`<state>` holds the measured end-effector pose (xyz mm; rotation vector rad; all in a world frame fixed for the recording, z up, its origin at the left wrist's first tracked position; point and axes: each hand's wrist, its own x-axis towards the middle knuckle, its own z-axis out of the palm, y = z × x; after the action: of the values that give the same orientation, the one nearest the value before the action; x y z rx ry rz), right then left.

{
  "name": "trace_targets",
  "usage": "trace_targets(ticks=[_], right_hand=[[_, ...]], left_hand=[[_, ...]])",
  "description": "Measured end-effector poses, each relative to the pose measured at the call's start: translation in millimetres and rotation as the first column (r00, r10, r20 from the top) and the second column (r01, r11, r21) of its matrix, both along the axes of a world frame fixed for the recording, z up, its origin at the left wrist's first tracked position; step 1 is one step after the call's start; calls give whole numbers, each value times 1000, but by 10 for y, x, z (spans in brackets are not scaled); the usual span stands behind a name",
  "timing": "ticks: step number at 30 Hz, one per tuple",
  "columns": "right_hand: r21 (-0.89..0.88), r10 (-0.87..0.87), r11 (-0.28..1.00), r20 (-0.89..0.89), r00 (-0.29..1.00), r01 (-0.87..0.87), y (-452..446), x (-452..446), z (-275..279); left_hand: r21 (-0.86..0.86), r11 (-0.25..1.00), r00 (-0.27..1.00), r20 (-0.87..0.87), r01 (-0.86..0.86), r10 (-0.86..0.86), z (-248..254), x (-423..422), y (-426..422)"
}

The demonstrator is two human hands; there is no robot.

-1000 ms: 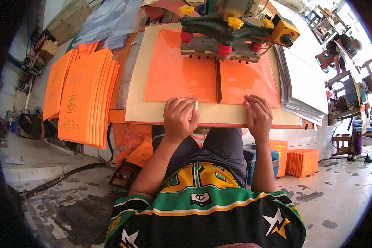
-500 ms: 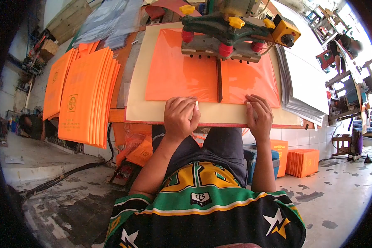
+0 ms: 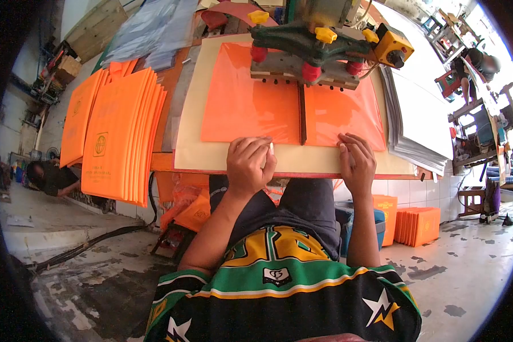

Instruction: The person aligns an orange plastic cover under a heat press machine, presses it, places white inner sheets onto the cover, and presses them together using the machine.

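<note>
An orange plastic cover point(image 3: 245, 108) lies flat under clear film on the cream board, with a dark bar down its middle. My left hand point(image 3: 249, 165) is at the cover's front edge, fingers curled and thumb close to them, pinching the edge. Further right, my right hand point(image 3: 357, 162) is closed in the same way at the right part of that edge. Above the cover's far part sits the press head point(image 3: 308, 71), with yellow knobs and red round mounts. The head hides the cover's back edge.
Finished orange folders point(image 3: 117, 137) hang in a bundle at the table's left edge. White sheets point(image 3: 419, 108) are stacked on the right, clear plastic sheets point(image 3: 154, 28) at the back left. More orange folders point(image 3: 417, 226) stand on the floor. Other people point(image 3: 479, 65) are in the background.
My hands stay in place at the cover's edge. The view shifts very slightly, and the person at the far left has moved more into view.
</note>
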<state>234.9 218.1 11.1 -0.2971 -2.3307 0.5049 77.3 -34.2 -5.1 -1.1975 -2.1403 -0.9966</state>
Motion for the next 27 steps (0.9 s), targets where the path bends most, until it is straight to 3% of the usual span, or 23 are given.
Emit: trace_targets(ticks=[27], right_hand=[[0,4,1000,-10,1000,-4,-14,-7,15]], left_hand=[[9,1000,1000,7,8,-8,-40,-9,-2]])
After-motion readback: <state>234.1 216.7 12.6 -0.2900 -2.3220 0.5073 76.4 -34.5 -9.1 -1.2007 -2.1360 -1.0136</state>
